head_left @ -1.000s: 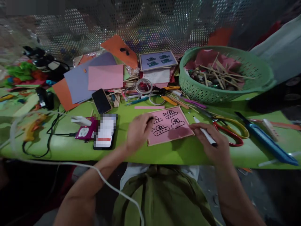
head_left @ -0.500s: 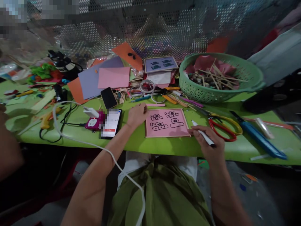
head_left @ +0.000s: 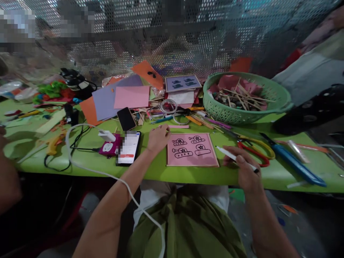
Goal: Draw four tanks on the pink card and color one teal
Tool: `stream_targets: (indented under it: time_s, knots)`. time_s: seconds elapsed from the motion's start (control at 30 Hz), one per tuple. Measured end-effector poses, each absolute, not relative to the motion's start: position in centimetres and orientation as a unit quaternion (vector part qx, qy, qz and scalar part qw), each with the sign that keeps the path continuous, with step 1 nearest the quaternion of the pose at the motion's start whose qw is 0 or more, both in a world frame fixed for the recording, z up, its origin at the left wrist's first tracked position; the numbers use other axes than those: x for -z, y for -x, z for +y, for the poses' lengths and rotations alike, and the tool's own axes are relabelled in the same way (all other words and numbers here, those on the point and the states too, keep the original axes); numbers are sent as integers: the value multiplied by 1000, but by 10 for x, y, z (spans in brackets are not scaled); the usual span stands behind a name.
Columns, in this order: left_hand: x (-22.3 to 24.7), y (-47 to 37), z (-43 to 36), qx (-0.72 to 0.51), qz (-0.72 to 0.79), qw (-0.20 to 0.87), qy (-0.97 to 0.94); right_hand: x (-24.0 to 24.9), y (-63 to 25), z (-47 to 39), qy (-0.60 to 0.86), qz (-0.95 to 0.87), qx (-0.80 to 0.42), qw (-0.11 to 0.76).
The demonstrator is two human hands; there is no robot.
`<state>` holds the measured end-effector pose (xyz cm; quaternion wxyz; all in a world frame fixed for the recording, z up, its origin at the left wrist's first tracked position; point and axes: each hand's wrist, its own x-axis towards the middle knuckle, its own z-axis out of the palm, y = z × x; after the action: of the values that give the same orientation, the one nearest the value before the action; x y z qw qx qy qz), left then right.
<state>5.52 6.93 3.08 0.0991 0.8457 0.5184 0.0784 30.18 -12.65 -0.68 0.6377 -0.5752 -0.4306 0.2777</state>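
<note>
A pink card (head_left: pixel 188 160) edged with thin wooden strips lies flat on the green table, close to its front edge. Several tanks with stars are drawn on it in black; the lower right drawing shows only a turret, a star and a base outline. My left hand (head_left: pixel 158 138) rests at the card's upper left corner, fingers loosely bent and holding nothing I can see. Just right of the card, my right hand (head_left: pixel 248 170) grips a white marker (head_left: pixel 228 154). Its uncapped black tip points up and left, off the paper. A pink paper strip (head_left: pixel 179 126) lies above the card.
Two phones (head_left: pixel 133 147) (head_left: pixel 126 119), a magenta charger box (head_left: pixel 108 147) and a white cable (head_left: pixel 94 173) are on the left. Behind stands a green basket (head_left: pixel 228 111) of sticks. Scissors (head_left: pixel 258 157) and a blue cutter (head_left: pixel 298 163) lie right. Another person's arm (head_left: pixel 9 172) shows far left.
My right hand has drawn back slightly to the right of the card, and the marker now lies at a flatter angle. My left hand stays by the corner. The view has tilted up slightly.
</note>
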Motion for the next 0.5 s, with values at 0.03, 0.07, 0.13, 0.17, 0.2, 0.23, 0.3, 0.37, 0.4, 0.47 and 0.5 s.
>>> stream_targets:
  time_s: [0.03,0.07,0.13,0.17,0.2,0.23,0.3,0.37,0.4,0.47,0.5]
  knots:
    - [-31,-54,69,-89,516,95,-847,4,-305,-124,567,-423,-278,649]
    - [-31,-53,68,-101,512,89,-848,-1,-307,-120,557,-413,-289,659]
    - [-31,-53,61,-124,491,79,-859,-11,-312,-110,541,-385,-322,675]
    - [-31,-54,54,-136,474,74,-867,-17,-314,-104,542,-373,-348,668]
    - [-31,-57,46,-145,450,70,-878,-22,-315,-97,544,-361,-365,664]
    - [-30,-60,35,-154,420,68,-892,-28,-316,-90,547,-354,-380,657]
    - [-29,-68,10,-164,341,69,-923,-35,-315,-76,561,-356,-407,627]
    - [-27,-77,-15,-168,241,71,-953,-38,-313,-64,565,-364,-418,611]
    - [-26,-82,-26,-168,184,75,-966,-37,-312,-58,565,-371,-427,601]
    - [-24,-90,-43,-169,94,78,-978,-34,-309,-49,567,-382,-449,576]
    - [-22,-94,-49,-171,60,79,-980,-32,-308,-45,570,-385,-457,564]
